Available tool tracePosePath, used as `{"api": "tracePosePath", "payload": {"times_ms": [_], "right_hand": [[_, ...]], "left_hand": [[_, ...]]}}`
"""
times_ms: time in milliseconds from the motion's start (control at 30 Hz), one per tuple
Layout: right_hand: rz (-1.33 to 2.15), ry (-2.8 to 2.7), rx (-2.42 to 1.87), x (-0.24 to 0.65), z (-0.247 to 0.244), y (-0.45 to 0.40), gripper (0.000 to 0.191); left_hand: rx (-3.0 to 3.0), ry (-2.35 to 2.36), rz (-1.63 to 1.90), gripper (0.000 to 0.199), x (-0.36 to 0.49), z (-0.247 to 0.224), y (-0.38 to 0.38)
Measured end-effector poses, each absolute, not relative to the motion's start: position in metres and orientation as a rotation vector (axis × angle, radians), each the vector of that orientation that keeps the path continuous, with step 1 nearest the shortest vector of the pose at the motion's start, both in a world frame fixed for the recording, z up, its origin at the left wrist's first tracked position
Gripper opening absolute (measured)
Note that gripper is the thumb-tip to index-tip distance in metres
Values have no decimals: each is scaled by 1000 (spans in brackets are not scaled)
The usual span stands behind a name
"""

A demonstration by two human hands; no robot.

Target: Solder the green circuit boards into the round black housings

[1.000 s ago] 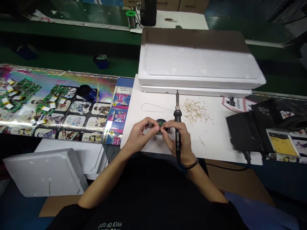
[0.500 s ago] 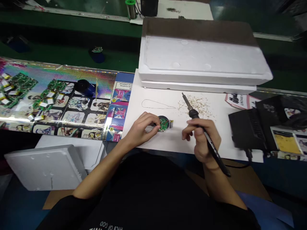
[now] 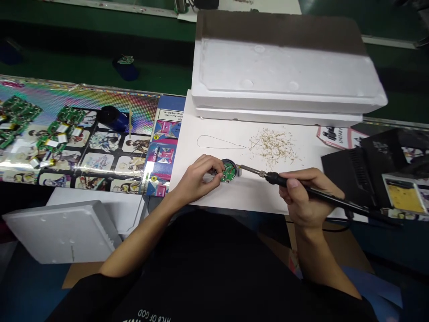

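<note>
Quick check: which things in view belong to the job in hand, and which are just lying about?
In the job:
soldering iron, in the right hand
circuit board, left hand at its edge

Apparently lying about:
white foam
dark blue tube
scattered bits

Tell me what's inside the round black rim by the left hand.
Inside the rim, a green circuit board shows. Anything beneath is covered; the left hand hides part of one side.

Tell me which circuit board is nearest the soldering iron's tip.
The green board at the left hand: the iron's tip is close beside it, while the other boards lie farther left.
</note>
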State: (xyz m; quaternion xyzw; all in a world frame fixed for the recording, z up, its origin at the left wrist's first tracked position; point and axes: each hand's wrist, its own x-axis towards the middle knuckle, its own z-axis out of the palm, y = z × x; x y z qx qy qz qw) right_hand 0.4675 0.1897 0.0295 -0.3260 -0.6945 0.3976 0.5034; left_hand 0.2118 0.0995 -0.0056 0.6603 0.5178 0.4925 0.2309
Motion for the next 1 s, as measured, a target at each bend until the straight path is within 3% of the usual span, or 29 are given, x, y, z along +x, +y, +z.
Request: {"api": "tracePosePath", "payload": {"times_ms": [400, 1000], "right_hand": [[969, -2056, -615, 459, 36, 192, 6], [1068, -2051, -613, 459, 29, 197, 6]], "left_hand": [[1760, 1414, 1349, 13, 212, -4, 101], [1763, 1407, 1377, 16, 211, -9, 100]]}}
